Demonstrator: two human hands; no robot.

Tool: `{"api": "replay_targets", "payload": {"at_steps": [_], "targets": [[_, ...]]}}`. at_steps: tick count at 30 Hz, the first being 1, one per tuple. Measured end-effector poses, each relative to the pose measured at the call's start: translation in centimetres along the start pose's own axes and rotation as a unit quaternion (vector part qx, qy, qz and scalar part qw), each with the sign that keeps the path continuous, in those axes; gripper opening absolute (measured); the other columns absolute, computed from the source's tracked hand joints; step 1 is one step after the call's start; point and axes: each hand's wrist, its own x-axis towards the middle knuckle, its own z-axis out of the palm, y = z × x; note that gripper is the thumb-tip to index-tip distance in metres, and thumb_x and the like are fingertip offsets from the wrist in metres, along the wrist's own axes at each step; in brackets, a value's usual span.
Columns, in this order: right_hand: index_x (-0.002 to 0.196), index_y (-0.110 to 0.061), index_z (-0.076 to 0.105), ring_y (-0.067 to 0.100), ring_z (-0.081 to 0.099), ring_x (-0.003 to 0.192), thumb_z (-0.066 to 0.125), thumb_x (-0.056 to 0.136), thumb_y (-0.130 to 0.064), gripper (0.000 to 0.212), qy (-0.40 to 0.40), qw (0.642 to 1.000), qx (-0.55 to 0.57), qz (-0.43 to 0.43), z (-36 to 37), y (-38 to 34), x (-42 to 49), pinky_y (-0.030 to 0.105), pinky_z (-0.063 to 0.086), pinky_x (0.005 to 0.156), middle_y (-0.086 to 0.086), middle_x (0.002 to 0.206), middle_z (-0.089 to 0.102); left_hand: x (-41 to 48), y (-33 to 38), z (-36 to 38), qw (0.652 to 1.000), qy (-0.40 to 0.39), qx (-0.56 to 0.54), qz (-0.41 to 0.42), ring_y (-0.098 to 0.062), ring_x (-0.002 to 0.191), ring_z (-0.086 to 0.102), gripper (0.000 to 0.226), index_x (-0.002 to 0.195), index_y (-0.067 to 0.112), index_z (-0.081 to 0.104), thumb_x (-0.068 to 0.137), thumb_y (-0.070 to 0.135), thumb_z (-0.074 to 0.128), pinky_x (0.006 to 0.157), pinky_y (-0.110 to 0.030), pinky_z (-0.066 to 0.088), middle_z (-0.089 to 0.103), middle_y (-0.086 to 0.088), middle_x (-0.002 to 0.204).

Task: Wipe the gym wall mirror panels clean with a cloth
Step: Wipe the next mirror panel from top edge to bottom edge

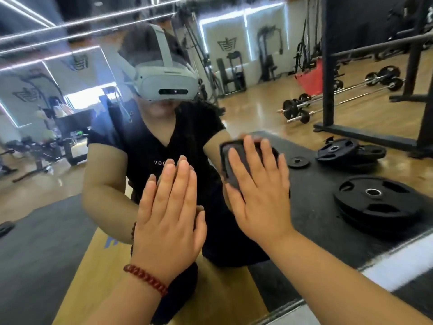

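Right hand point(259, 195) presses cloth point(236, 165) flat on mirror point(58, 207); left hand point(168, 212) flat beside, fingers straight.

Both hands lie flat on the mirror point(58, 160), left hand point(167, 214) beside right hand point(255, 191). The cloth point(234, 160) sits under the right hand, against the glass.

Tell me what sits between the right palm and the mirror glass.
In the head view, a dark cloth lies between the right hand and the mirror; the hand's straight fingers press it flat against the glass.
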Motion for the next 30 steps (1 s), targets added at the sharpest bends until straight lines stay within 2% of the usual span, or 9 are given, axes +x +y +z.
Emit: {"api": "replay_targets", "payload": {"at_steps": [3,6,10,14,18,21,25,28,30], "targets": [[0.158,-0.033,0.000,0.022,-0.004,0.153,0.018,0.106,-0.044,0.056,-0.074,0.996,-0.035,-0.026,1.2,-0.6,-7.4,0.044,-0.004,0.123,-0.002,0.167,-0.007,-1.0,0.6,0.4,1.000,-0.003,-0.003,0.002,-0.034,0.150,0.014,0.069,0.153,-0.002,0.024,0.095,0.032,0.040,0.123,-0.048,0.006,0.016,-0.019,0.162],[0.157,-0.032,0.011,0.021,-0.002,0.153,0.029,0.104,-0.041,0.056,-0.034,0.999,-0.003,-0.017,0.6,-1.9,-2.6,0.045,-0.003,0.122,0.002,0.166,0.005,-1.5,1.0,0.8,1.000,0.002,-0.007,0.002,-0.033,0.151,0.013,0.069,0.154,-0.001,0.022,0.095,0.031,0.041,0.123,-0.047,0.004,0.015,-0.018,0.162],[0.155,-0.023,0.024,0.027,0.009,0.152,0.033,0.104,-0.037,0.054,0.069,0.991,0.048,0.100,-0.5,-0.6,4.4,0.044,-0.003,0.121,0.009,0.163,0.020,-1.7,1.2,1.0,1.000,0.004,-0.012,-0.011,-0.031,0.152,0.010,0.070,0.154,0.000,0.022,0.095,0.030,0.043,0.124,-0.047,0.005,0.015,-0.017,0.162],[0.158,-0.027,0.008,0.023,-0.006,0.152,0.027,0.105,-0.038,0.058,0.043,0.971,0.077,0.224,1.5,-1.1,-3.0,0.044,-0.006,0.122,0.002,0.166,0.000,-2.1,1.7,1.3,0.999,0.012,-0.026,-0.023,-0.031,0.152,0.008,0.073,0.156,0.002,0.016,0.095,0.031,0.043,0.123,-0.048,0.006,0.010,-0.015,0.163],[0.158,-0.030,-0.003,0.025,-0.011,0.152,0.015,0.107,-0.044,0.056,-0.049,0.988,0.033,0.140,3.4,-3.7,-10.5,0.047,-0.008,0.122,-0.002,0.165,-0.014,-3.6,2.7,1.9,0.999,-0.004,-0.038,-0.021,-0.031,0.152,0.002,0.075,0.156,0.003,0.010,0.096,0.032,0.042,0.123,-0.047,0.003,0.000,-0.015,0.164],[0.158,-0.029,0.008,0.020,-0.012,0.151,0.016,0.107,-0.044,0.053,-0.012,0.990,0.052,0.127,2.6,-2.9,-6.5,0.044,-0.010,0.121,-0.004,0.164,-0.009,-4.3,2.7,2.2,0.999,-0.007,-0.033,-0.005,-0.031,0.152,0.002,0.070,0.155,0.001,0.015,0.098,0.030,0.040,0.124,-0.047,0.004,0.004,-0.016,0.163],[0.156,-0.024,0.011,0.017,-0.008,0.150,0.026,0.105,-0.038,0.055,0.064,0.965,0.102,0.232,2.5,-0.5,-4.3,0.040,-0.011,0.121,0.005,0.164,0.008,-4.8,3.3,2.4,0.999,-0.006,-0.048,-0.021,-0.030,0.152,0.000,0.068,0.155,0.001,0.015,0.099,0.030,0.038,0.123,-0.047,0.003,0.006,-0.016,0.162],[0.157,-0.030,0.001,0.020,-0.009,0.152,0.022,0.106,-0.042,0.057,0.077,0.925,0.142,0.344,3.7,-1.3,-8.9,0.045,-0.007,0.123,0.005,0.165,0.001,-5.8,4.1,2.9,0.998,-0.015,-0.057,-0.028,-0.031,0.152,0.000,0.069,0.156,0.003,0.012,0.099,0.031,0.039,0.123,-0.049,0.003,0.005,-0.016,0.162],[0.157,-0.032,-0.006,0.027,-0.009,0.152,0.019,0.107,-0.044,0.057,0.024,0.931,0.121,0.343,4.4,-3.1,-13.1,0.053,-0.001,0.122,0.003,0.165,-0.009,-6.6,4.7,3.3,0.998,-0.025,-0.059,-0.026,-0.032,0.152,-0.001,0.068,0.156,0.003,0.013,0.099,0.031,0.039,0.123,-0.050,0.003,0.003,-0.016,0.163]]}}
